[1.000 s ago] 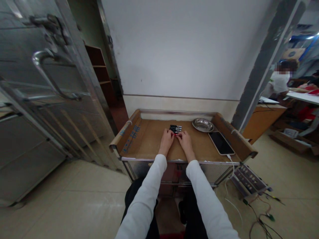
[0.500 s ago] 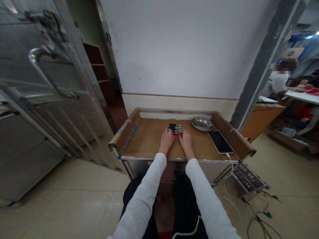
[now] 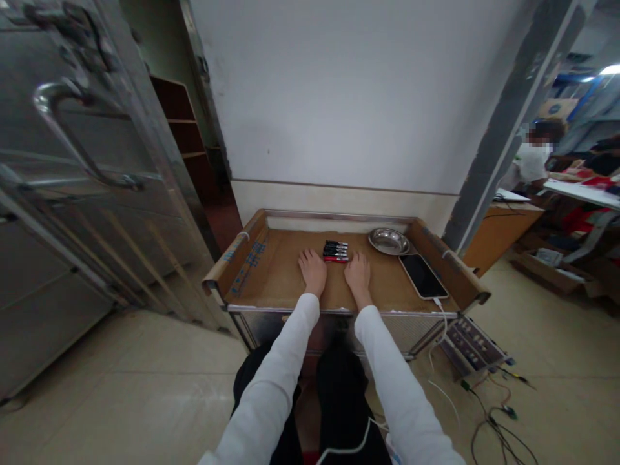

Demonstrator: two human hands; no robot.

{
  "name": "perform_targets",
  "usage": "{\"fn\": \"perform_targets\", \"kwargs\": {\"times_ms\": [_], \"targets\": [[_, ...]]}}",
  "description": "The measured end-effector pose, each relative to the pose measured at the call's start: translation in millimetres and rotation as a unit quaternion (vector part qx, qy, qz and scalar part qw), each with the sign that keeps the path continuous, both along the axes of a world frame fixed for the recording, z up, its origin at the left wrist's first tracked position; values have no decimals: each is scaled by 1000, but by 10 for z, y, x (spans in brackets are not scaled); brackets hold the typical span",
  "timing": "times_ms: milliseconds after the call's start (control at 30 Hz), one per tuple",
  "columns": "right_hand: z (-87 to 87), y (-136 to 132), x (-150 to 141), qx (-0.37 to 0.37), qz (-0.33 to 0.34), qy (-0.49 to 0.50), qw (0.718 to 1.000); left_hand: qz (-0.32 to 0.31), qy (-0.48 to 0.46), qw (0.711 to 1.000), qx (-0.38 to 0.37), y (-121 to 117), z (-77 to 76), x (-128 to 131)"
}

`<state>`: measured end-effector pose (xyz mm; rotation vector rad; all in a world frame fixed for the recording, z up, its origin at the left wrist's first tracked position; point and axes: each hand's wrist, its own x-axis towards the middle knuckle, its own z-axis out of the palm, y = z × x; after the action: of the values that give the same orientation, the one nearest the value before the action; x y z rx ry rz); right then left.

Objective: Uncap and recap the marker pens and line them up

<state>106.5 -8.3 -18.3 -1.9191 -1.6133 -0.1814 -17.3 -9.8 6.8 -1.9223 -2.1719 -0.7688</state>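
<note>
Several black marker pens (image 3: 335,247) lie side by side in a stack of rows on the cardboard-lined table (image 3: 285,284), all pointing sideways. Nearest me in that row is a red marker pen (image 3: 335,259). My left hand (image 3: 313,270) rests on the cardboard just left of the pens, fingers stretched out and holding nothing. On the other side, my right hand (image 3: 358,271) lies close to the red pen's right end, its fingers extended and apart from the pens.
A round metal dish (image 3: 389,241) stands at the back right. In front of it lies a phone (image 3: 423,276) with a white cable (image 3: 443,320) running over the edge. Folded cardboard sides border the table. An electrical box (image 3: 475,349) with wires sits on the floor at right.
Both hands have let go of the red pen and moved apart, left hand to the left, right hand slightly back. The pen row is now uncovered. The view has shifted slightly.
</note>
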Motion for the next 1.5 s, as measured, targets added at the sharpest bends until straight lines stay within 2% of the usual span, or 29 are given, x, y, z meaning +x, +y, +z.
{"fn": "perform_targets", "kwargs": {"times_ms": [133, 333, 600, 900, 1133, 1500], "targets": [[3, 2, -17, -25, -19, -18, 999, -18, 20, 999, -17, 49, -21, -20], [20, 5, -10, -30, -19, -29, 999, -64, 52, 997, -13, 185, 54, -152], [16, 2, -14, -7, -6, -9, 1000, -57, 31, 998, 18, 242, 8, -168], [10, -10, -5, 4, -3, -15, 1000, -56, 40, 998, 10, 207, 12, -198], [30, -10, 1, -18, 1, -13, 1000, -54, 58, 997, 4, 164, 32, -213], [21, -11, -6, 10, 0, -20, 1000, -57, 46, 997, 8, 194, 2, -207]]}}
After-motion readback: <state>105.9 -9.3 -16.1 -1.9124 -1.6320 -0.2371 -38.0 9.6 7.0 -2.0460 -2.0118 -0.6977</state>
